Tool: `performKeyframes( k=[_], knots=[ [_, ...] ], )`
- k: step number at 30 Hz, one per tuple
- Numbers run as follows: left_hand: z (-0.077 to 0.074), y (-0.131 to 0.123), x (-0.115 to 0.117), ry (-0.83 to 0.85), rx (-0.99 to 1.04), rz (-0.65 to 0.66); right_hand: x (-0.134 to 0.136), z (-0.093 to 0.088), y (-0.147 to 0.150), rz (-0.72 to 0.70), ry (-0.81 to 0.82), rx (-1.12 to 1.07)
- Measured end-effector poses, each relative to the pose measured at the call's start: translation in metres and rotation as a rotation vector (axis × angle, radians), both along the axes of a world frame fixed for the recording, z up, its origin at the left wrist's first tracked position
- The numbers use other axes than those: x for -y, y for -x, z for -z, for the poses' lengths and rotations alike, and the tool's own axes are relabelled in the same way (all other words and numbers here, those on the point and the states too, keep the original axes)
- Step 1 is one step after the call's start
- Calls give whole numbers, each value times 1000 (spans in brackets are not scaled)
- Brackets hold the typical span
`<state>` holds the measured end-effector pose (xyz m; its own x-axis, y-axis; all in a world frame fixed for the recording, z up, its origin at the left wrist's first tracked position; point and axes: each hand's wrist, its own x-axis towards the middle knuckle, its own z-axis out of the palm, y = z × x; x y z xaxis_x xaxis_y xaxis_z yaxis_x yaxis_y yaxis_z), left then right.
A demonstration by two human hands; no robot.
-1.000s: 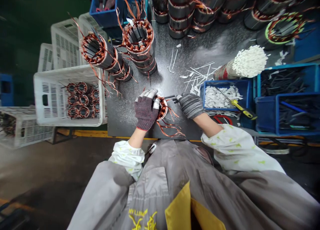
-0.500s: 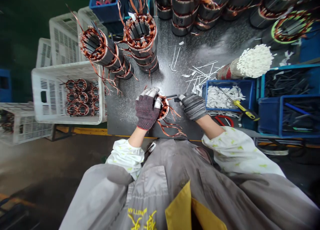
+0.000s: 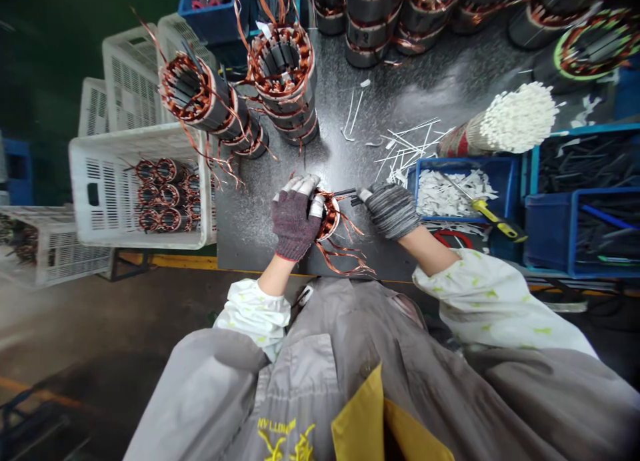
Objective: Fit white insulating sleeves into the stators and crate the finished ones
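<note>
My left hand (image 3: 297,215), in a dark maroon glove with whitish fingertips, grips a small motor stator (image 3: 329,218) from its left side. Copper windings ring the stator's pale end, and loose copper leads (image 3: 345,255) trail toward the table's near edge. A thin dark strip (image 3: 344,193) sticks out from the stator toward the right. My right hand (image 3: 394,211), gloved in grey and black stripes, pinches short dark strips (image 3: 356,200) between thumb and fingers, just right of the stator. Its fingertips partly hide these strips.
Stacked larger stators (image 3: 283,81) stand at the back left, others along the back. Right of my hands lie white sticks (image 3: 407,147), a blue bin of white scraps (image 3: 453,194), a yellow-black screwdriver (image 3: 500,222) and bins of dark strips (image 3: 607,237). A white crate (image 3: 100,231) holds small stators.
The view has shifted slightly. My right hand sits a little farther right of the stator, still with the dark strips. My left hand keeps its grip on the stator.
</note>
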<state>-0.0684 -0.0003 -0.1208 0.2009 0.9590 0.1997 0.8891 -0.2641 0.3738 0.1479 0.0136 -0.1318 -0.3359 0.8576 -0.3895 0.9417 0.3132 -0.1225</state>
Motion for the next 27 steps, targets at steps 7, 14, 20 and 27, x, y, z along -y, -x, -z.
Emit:
performKeyframes(
  k=[7, 14, 20, 27],
  knots=[
    [0, -1, 0, 1, 5, -7, 3, -3, 6, 28, 29, -15],
    [0, 0, 0, 3, -12, 1, 0, -5, 1, 2, 37, -137],
    [-2, 1, -1, 40, 33, 5, -6, 13, -13, 330, 52, -220],
    [-5, 1, -4, 27, 2, 18, -10, 41, 0, 283, 142, -199]
  ],
)
